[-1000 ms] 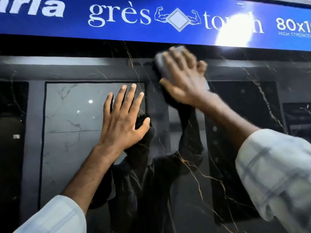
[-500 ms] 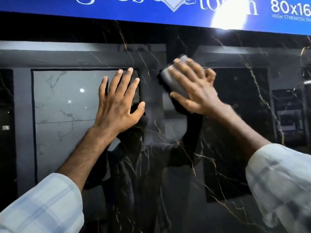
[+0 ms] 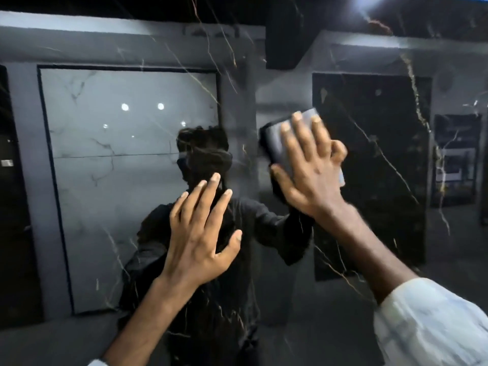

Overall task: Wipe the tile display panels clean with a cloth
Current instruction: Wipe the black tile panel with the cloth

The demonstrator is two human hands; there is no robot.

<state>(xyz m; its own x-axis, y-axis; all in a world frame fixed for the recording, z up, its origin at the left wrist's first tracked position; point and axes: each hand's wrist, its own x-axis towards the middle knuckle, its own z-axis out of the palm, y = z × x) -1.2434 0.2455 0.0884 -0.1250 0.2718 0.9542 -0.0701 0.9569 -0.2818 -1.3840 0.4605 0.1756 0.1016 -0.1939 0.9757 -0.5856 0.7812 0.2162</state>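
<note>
Black glossy marble, threaded with thin gold veins, fills the whole view: this is the tile display panel (image 3: pixel 369 233), polished enough to mirror the showroom behind. At nine o'clock the mirror shows a pale grey marble slab (image 3: pixel 118 180) in a dark frame, with ceiling lights as bright dots.

Just below centre, the left hand (image 3: pixel 200 233) lies flat on the panel, fingers straight and spread, holding nothing; it looks like a brace for the body.

Toward three o'clock from it, slightly higher, the right hand (image 3: pixel 311 167) presses a folded grey cloth (image 3: pixel 280 143) against the tile. Most of its fingers lie extended over the cloth, the little finger looks curled at the edge, and the cloth's top corner sticks out beyond the fingertips at about eleven o'clock. A pale checked sleeve (image 3: pixel 427 320) sits at five o'clock.

Risks, as I judge them: the bare left palm may leave prints on the gloss, so that patch would need wiping. The cloth is pinned mainly by pressure, so easing off mid-stroke could let it slip or unfold. Reflections may also hide missed smears.
</note>
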